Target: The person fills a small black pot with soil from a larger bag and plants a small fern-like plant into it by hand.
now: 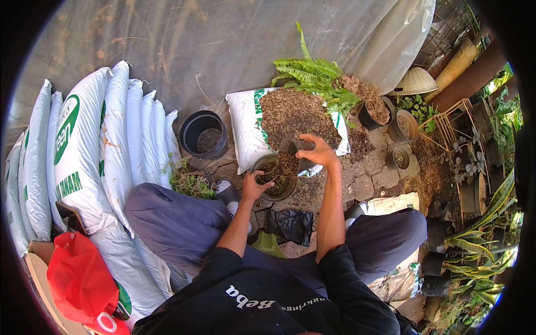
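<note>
My right hand (pixel 320 151) grips a small dark plastic pot (pixel 302 146), tipped on its side so its mouth faces left. Brown potting mix (pixel 288 162) shows at that mouth, just above a larger round pot (pixel 289 193). Inside the larger pot are soil and thin plant stems (pixel 274 180). At its left rim is my left hand (pixel 256 186), thumb and fingers spread over the opening around the stems; whether they pinch a stem is hard to see. Right behind the pots lies an opened white sack (pixel 247 125) heaped with potting mix (pixel 297 113).
Full white sacks (pixel 83 138) lean in a row at left, near an empty black pot (pixel 204 136) and a leafy plant (pixel 190 182). A fern (pixel 314 71) hangs over the open sack. Several pots, one of them brown (pixel 403 125), stand right. Black plastic (pixel 291 224) lies between my legs.
</note>
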Demonstrator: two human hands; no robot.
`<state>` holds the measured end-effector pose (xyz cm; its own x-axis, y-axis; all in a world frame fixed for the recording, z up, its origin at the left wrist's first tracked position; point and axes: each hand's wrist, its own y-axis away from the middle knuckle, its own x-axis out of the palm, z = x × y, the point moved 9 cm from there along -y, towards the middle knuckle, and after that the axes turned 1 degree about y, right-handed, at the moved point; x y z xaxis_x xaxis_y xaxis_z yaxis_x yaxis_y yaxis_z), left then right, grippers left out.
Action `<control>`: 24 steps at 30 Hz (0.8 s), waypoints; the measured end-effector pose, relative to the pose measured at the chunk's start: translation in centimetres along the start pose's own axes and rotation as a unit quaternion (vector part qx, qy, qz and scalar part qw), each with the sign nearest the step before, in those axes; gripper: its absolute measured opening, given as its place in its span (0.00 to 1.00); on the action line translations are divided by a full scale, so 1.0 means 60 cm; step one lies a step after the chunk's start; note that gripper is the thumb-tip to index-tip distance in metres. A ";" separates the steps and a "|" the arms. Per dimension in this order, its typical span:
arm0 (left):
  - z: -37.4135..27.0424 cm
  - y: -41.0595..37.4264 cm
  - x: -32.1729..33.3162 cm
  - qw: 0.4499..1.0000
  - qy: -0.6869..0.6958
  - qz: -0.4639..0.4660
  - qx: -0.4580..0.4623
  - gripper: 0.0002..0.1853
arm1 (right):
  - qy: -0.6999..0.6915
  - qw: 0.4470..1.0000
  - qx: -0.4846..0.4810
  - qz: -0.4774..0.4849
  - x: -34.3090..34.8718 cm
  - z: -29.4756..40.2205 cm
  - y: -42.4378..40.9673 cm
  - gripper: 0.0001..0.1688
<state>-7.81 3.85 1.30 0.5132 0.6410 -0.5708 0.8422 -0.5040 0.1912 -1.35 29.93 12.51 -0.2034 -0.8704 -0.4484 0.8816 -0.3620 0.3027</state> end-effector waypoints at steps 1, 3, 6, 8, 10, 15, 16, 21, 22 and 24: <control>0.001 -0.001 0.000 1.000 -0.004 0.003 0.004 0.34 | -0.001 1.000 -0.001 0.001 -0.002 -0.002 0.000 0.49; 0.005 -0.004 0.001 1.000 -0.014 0.007 0.011 0.33 | -0.004 1.000 -0.004 0.005 -0.003 -0.001 0.001 0.49; 0.014 -0.009 0.003 1.000 -0.018 0.017 0.014 0.29 | 0.010 1.000 -0.005 0.004 -0.005 0.003 0.003 0.50; 0.014 -0.008 0.003 0.999 -0.027 0.006 0.018 0.27 | 0.002 1.000 -0.001 0.005 -0.004 0.001 0.003 0.50; 0.011 -0.009 0.006 0.999 -0.034 0.010 0.010 0.25 | -0.002 1.000 -0.001 0.002 -0.005 -0.012 -0.001 0.50; 0.024 -0.011 0.008 0.999 -0.036 0.020 -0.020 0.21 | 0.001 1.000 0.007 0.004 0.002 -0.015 -0.006 0.51; 0.028 -0.012 0.008 0.999 -0.032 0.021 -0.023 0.20 | -0.001 1.000 0.008 0.007 0.003 -0.014 -0.006 0.51; 0.019 -0.011 0.008 0.998 -0.048 0.021 -0.023 0.18 | -0.002 1.000 0.008 0.009 0.001 -0.020 -0.007 0.51; 0.017 -0.011 0.006 0.999 -0.048 0.013 -0.019 0.18 | -0.001 1.000 0.008 0.010 0.001 -0.019 -0.007 0.51; 0.014 -0.010 0.003 0.999 -0.047 -0.001 -0.010 0.18 | 0.001 1.000 0.010 0.012 0.001 -0.017 -0.006 0.51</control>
<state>-8.37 3.78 0.38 0.4947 0.5838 -0.6438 0.8467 -0.4908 0.2056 -1.25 30.32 11.51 -0.1809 -0.8786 -0.4419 0.8779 -0.3467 0.3301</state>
